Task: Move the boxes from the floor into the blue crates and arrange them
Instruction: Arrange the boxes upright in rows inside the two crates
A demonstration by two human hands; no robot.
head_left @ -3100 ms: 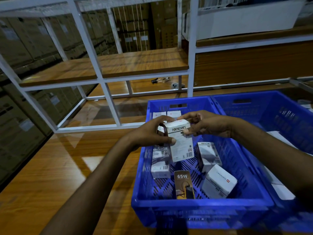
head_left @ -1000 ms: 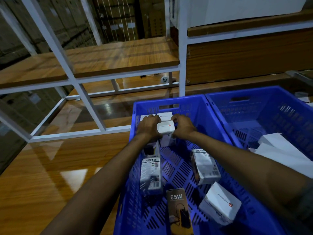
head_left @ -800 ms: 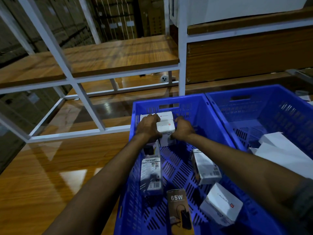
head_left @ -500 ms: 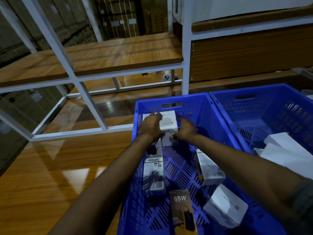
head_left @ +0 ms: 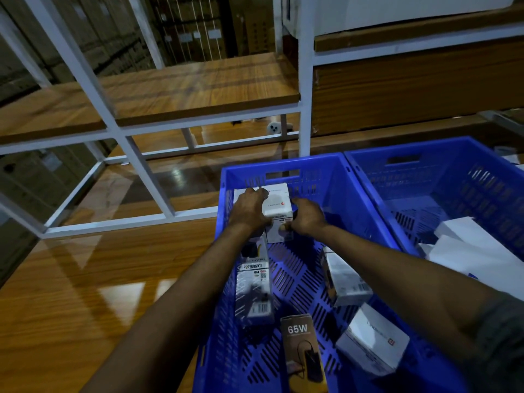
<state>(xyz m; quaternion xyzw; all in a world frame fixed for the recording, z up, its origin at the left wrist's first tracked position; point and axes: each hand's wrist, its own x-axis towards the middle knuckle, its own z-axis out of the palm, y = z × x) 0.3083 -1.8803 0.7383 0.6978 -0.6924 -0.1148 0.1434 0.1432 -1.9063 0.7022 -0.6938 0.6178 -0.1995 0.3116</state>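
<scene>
Nearest you, a dark upright carton printed "65W" (head_left: 302,355) stands at the near end of the left blue perforated plastic crate (head_left: 365,211). Just right of it a white cardboard box with a small red logo (head_left: 373,340) lies tilted on the crate floor. Beyond that, another white box with a barcode (head_left: 344,279) lies near the right wall, partly under your right forearm. A long white box lettered "PORTRONICS" (head_left: 255,287) lies flat along the left wall.

At the far end, your left hand (head_left: 249,209) and right hand (head_left: 307,217) clasp a small white cube-shaped box (head_left: 279,201) from either side, fingers curled around it, atop another white box against the far wall.

The second blue crate (head_left: 453,180) touches the first on the right and holds plain white boxes (head_left: 467,251). Both crates rest on the glossy wooden floor (head_left: 71,293); a white metal rack with wooden shelves (head_left: 170,89) stands behind.
</scene>
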